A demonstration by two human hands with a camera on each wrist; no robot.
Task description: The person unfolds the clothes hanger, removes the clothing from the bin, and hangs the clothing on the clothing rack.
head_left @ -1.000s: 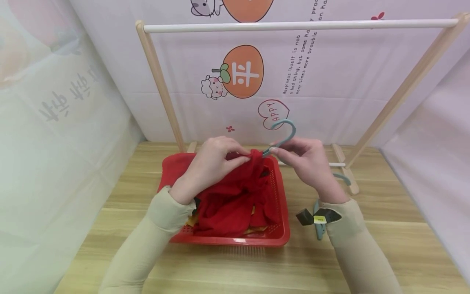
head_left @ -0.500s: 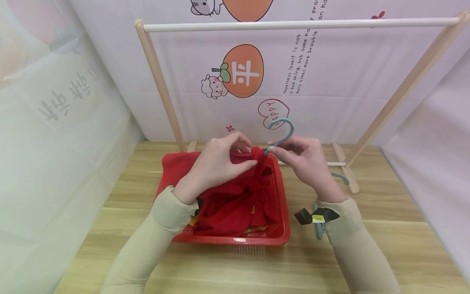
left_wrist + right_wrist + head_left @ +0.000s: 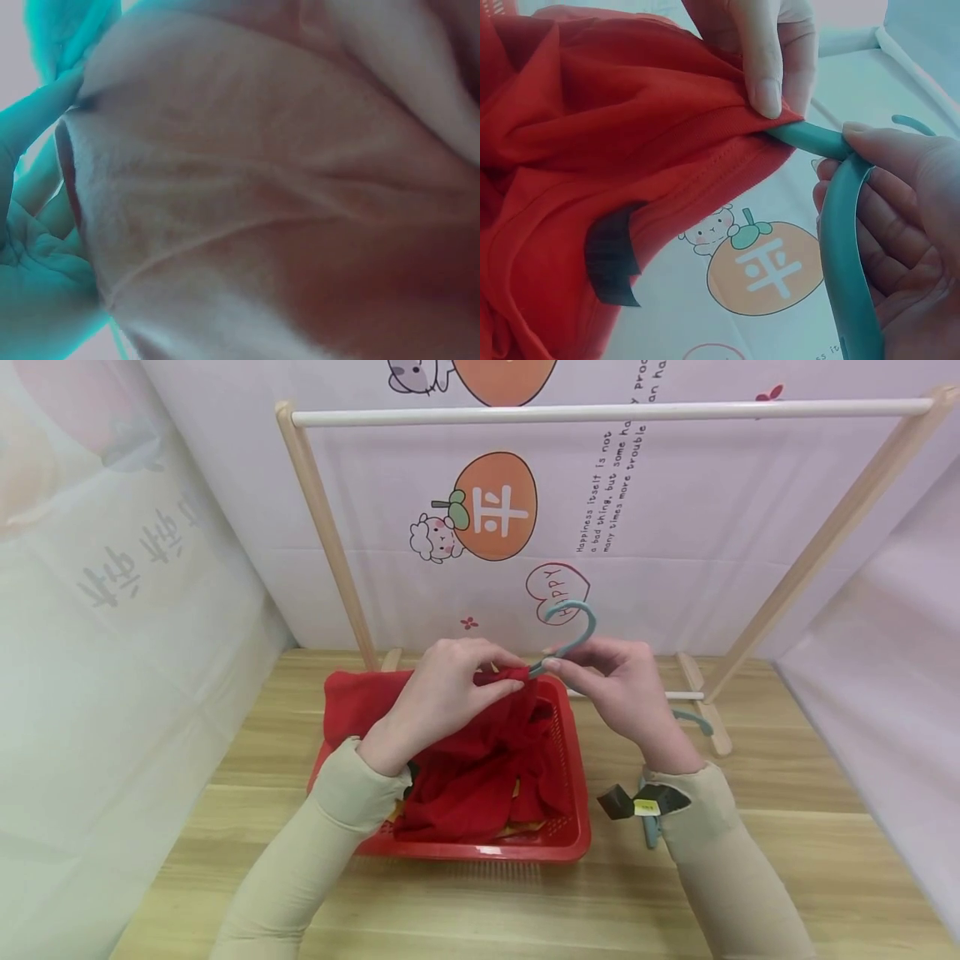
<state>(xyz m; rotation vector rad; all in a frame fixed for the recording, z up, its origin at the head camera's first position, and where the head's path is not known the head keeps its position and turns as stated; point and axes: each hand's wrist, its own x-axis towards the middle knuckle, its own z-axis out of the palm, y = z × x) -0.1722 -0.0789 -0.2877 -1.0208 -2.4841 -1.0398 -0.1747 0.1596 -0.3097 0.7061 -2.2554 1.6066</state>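
Note:
A red garment point(image 3: 465, 785) lies bunched over the basket. My left hand point(image 3: 453, 693) pinches its hemmed edge between thumb and fingers. A blue-green clothes hanger point(image 3: 588, 625) is pinched near its neck by my right hand point(image 3: 626, 693), with the hook curving upward. In the right wrist view, one arm of the hanger point(image 3: 810, 139) runs under the garment's edge, where the left thumb point(image 3: 766, 97) presses the cloth. The rest of that arm is hidden inside the red cloth. Pale, discoloured cloth point(image 3: 225, 165) fills most of the left wrist view.
The red plastic basket point(image 3: 579, 810) holds the garment and some yellow cloth point(image 3: 525, 828). Behind it stands a rack with a white rail point(image 3: 615, 412) and wooden posts. More blue-green hangers point(image 3: 651, 831) lie on the wooden table point(image 3: 420, 910), partly under the right forearm.
My left fingers spread around the garment's edge, then closed on it again. The hanger hook and right hand shifted slightly left. The gathered cloth near the hanger now sits flatter.

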